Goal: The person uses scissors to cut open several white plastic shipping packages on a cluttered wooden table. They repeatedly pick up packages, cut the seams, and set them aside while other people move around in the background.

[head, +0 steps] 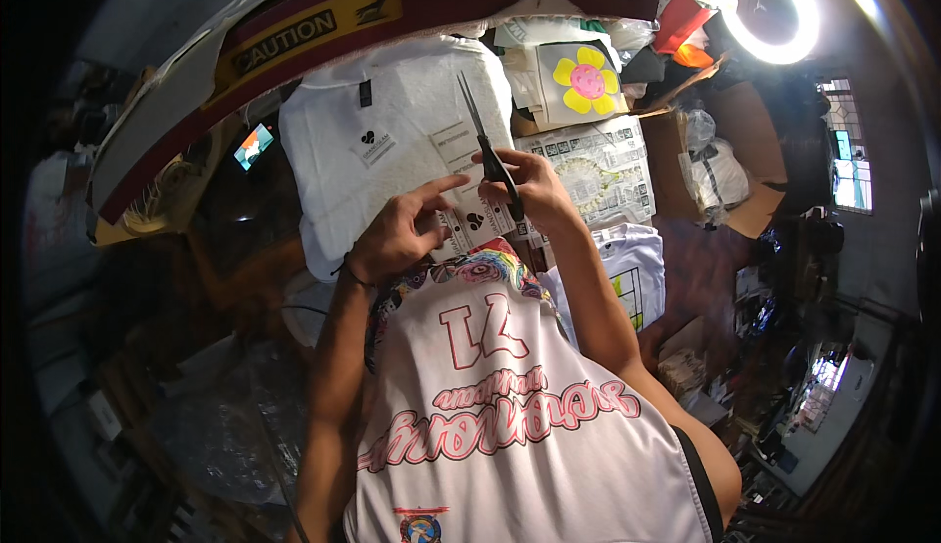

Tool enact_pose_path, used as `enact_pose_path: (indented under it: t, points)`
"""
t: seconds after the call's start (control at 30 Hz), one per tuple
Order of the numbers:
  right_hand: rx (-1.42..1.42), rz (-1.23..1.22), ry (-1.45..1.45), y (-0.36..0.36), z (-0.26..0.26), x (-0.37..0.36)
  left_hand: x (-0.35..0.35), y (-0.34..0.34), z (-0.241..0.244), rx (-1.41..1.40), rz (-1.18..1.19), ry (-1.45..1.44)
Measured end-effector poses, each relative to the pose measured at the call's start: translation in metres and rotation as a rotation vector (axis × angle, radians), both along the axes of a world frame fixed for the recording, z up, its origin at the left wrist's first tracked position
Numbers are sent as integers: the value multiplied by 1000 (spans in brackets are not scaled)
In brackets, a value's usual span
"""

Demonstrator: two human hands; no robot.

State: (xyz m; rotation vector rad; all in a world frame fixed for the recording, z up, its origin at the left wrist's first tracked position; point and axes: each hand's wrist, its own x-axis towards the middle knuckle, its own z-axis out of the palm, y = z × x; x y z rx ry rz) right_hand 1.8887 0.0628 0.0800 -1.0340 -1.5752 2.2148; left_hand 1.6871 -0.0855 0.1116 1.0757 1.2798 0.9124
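Note:
My right hand (pixel 531 184) holds a pair of black-handled scissors (pixel 491 153) with narrow blades pointing away from me over a white garment (pixel 397 109). Clear or pale printed film sheets (pixel 459 147), bearing logos, lie on the garment's right part and reach down between my hands. My left hand (pixel 401 230) is just left of the scissors, fingers spread over the film's edge. Whether its fingertips touch the film or hold a small piece is hard to tell. A dark neck label (pixel 365 93) shows near the garment's far edge.
A red board with a caution sign (pixel 309 32) arches over the far side. Right of the garment are a flower-printed sheet (pixel 586 80), printed packaging (pixel 610 168), a folded white shirt (pixel 632 271) and an open cardboard box (pixel 750 139). A lit phone (pixel 253 147) stands left.

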Motion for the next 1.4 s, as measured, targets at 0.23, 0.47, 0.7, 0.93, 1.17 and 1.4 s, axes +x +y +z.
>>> enact_pose_path:
  t: [0.23,0.47,0.7,0.93,1.17,1.4]
  points:
    - [-140,-97,79,-21,-10,6,-24,-9,-8,65,82,1]
    - [-248,15,56,-51,-9,1,-41,1,0,113,-29,225]
    - [-149,17,84,-61,-3,-12,-38,8,-16,418,89,518]
    - [-73,-288,197,-65,-10,-17,12,-34,-41,64,776,94]
    - [-62,-274,263,-73,-9,-20,39,-44,-34,239,789,-402]
    - [-5,-193,291,-80,-6,-26,27,-38,-20,248,708,-330]
